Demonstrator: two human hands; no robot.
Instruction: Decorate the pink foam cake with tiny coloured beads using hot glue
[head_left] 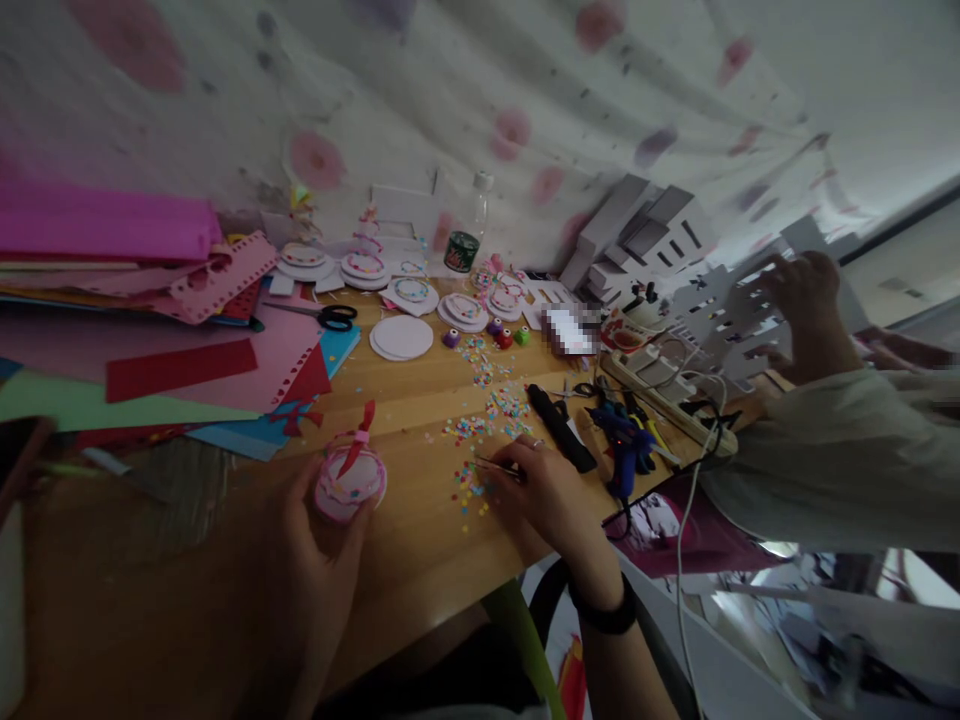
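My left hand [324, 545] holds a small round pink and white paper cake [351, 485] at its sides, fingers wrapped round it. A red ribbon piece [357, 440] stands on the cake's top. To the right, my right hand [544, 490] grips dark tweezers [504, 467] between thumb and fingers. The tweezers' tips are over small coloured confetti dots [470, 480] scattered on the wooden table [412, 560]. Whether the tips hold a dot is too small to tell.
Behind are decorated paper cakes [412, 290], white discs [401, 338] and a bottle [471, 225]. Coloured paper [187, 370] and scissors [337, 317] lie left. A blue glue gun [624, 445], black object [560, 428] and power strip [667, 400] lie right. Another person's arm [832, 430] reaches in.
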